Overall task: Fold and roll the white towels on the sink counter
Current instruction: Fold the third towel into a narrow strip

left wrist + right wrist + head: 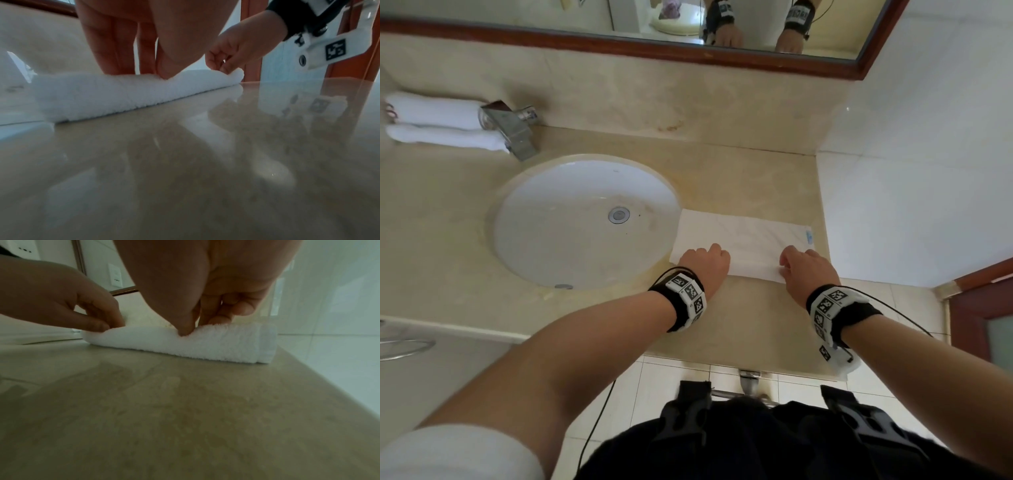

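2 hands: both pinch the near edge of 1 white towel (743,236), lower right of centre in the head view.
Towel: folded into a strip, flat on the beige counter (756,171), just right of the sink basin (571,192); its near edge is curled up into a low roll.
Left hand (705,262): fingertips and thumb nip the roll's left end.
Right hand (806,270): thumb and fingers nip the right end.
Upper left: 2 rolled towels (438,123) behind the faucet (513,128).
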A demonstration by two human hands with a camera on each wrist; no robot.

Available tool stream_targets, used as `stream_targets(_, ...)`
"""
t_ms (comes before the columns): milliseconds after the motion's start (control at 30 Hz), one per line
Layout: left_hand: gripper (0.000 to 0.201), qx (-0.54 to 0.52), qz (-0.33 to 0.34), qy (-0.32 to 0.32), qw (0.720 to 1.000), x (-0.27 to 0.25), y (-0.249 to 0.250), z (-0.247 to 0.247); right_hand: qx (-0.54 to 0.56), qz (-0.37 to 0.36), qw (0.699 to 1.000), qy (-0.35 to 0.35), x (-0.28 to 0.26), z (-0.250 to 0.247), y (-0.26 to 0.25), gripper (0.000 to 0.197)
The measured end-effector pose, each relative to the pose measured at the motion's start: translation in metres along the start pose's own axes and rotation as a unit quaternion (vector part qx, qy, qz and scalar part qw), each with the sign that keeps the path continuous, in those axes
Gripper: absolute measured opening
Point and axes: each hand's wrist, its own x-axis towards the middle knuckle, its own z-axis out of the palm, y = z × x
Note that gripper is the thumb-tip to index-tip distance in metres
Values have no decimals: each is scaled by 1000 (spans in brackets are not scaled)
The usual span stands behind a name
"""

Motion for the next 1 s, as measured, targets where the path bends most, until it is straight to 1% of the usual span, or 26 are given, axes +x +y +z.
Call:
stream_targets(100, 26, -33, 0, -4, 999, -1, 0, -2, -13, -6, 1000, -3, 3, 2, 1, 12)
stream_targets(233, 25, -15, 18, -5, 1000, -2, -4, 1, -15, -11, 1000, -10, 12, 7, 5, 16)
stream_targets(367, 26, -27, 2, -9, 1000, 6, -6, 0, 2, -29, 999, 24, 12, 11, 6, 17)
stream_targets(467, 27, -42, -4, -25, 999, 15, -11, -2, -2, -49, 999, 12, 6, 12, 8, 19)
stream_targets(567, 27, -35, 14, -41, 998, 21, -17, 0, -32, -71, 997, -7, 0, 10, 11, 29)
stream_targets(667, 26, -38, 17, -47, 998, 25, -20, 2, -31, -58, 998, -3, 3, 10, 12, 23)
stream_targets(733, 28, -50, 4, -35, 998, 26, -22, 5, -21, -49, 999, -1, 8, 10, 11, 22)
stream_targets(800, 28, -60, -7, -12, 998, 27, -22, 6, -31, -55, 998, 7, 12, 11, 13, 24)
stream_targets(900, 21, -85, -11, 3, 996, 27, -23, 4, -48, -59, 997, 20, 14, 14, 14, 27)
stream_targets(1000, 21, -53, 2, 11, 999, 27, -24, -1, -33, -50, 998, 15, 16, 18, 14, 29)
